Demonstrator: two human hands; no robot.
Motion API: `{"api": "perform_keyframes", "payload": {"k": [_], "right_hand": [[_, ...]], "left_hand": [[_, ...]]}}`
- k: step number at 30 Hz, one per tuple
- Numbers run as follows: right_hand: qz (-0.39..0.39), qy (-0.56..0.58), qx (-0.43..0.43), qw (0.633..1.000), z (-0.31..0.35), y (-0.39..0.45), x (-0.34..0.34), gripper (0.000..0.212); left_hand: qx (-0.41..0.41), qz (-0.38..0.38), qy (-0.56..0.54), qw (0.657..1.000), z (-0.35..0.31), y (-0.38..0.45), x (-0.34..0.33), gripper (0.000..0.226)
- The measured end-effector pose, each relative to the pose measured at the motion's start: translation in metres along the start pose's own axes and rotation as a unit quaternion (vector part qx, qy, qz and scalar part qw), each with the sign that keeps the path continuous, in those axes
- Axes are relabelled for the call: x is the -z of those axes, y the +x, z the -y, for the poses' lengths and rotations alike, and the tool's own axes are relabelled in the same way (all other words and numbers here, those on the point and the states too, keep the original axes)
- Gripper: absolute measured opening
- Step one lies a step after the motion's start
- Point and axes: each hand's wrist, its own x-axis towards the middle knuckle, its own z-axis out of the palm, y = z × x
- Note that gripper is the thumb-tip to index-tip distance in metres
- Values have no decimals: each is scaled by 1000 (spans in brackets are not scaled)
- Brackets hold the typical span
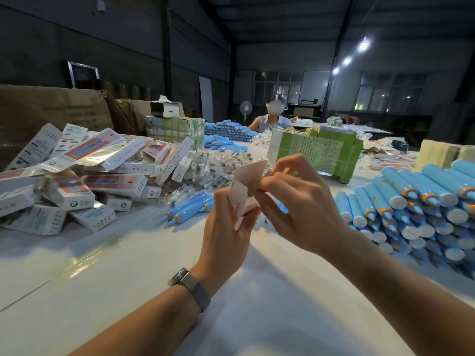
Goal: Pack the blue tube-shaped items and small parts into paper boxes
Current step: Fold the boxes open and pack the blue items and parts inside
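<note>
A small pink and white paper box (243, 192) is held up over the white table (108, 273) between both my hands. My left hand (226, 229) grips its lower end. My right hand (300, 201) pinches its upper flap with thumb and fingers. A few blue tubes (189, 208) with orange collars lie just behind the box on the table. A large stack of the same blue tubes (416, 204) is at the right. Clear bags of small parts (218, 165) are heaped behind the loose tubes.
A pile of packed boxes (77, 176) fills the left of the table. Green bundles of flat cartons (318, 152) stand behind my hands, another bundle (174, 131) farther left. A person (272, 119) sits at the far end beside more blue tubes (228, 131). Brown cartons (51, 109) line the left wall.
</note>
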Motion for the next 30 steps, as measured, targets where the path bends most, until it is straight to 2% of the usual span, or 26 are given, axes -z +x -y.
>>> {"api": "perform_keyframes", "payload": {"k": [2, 6, 9, 10, 12, 14, 17, 24, 30], "right_hand": [[7, 33, -19, 999, 0, -2, 5, 8], [-40, 147, -126, 980, 1, -9, 9, 24], [-59, 208, -173, 961, 6, -18, 10, 39], [-63, 236, -198, 949, 6, -20, 10, 43], [-75, 322, -273, 903, 6, -22, 11, 52], [-92, 379, -316, 865, 6, -21, 14, 57], [-89, 364, -315, 872, 9, -17, 17, 59], [-75, 288, -273, 915, 13, -19, 17, 51], [-31, 249, -259, 933, 8, -29, 15, 27]], "left_hand": [[4, 7, -16, 1000, -3, 1, 1, 40], [-8, 9, -69, 998, -17, 4, 2, 24], [-8, 66, -108, 992, -23, 0, -1, 24], [-7, 85, -119, 989, -24, -1, -2, 26], [-8, 109, -134, 985, -23, 0, 0, 31], [-30, 95, -108, 989, -23, 4, 2, 30], [-60, 50, -82, 994, -21, 6, 4, 38], [-73, 61, -104, 990, -24, 5, 5, 39], [-85, 70, -100, 989, -25, 3, 5, 32]]}}
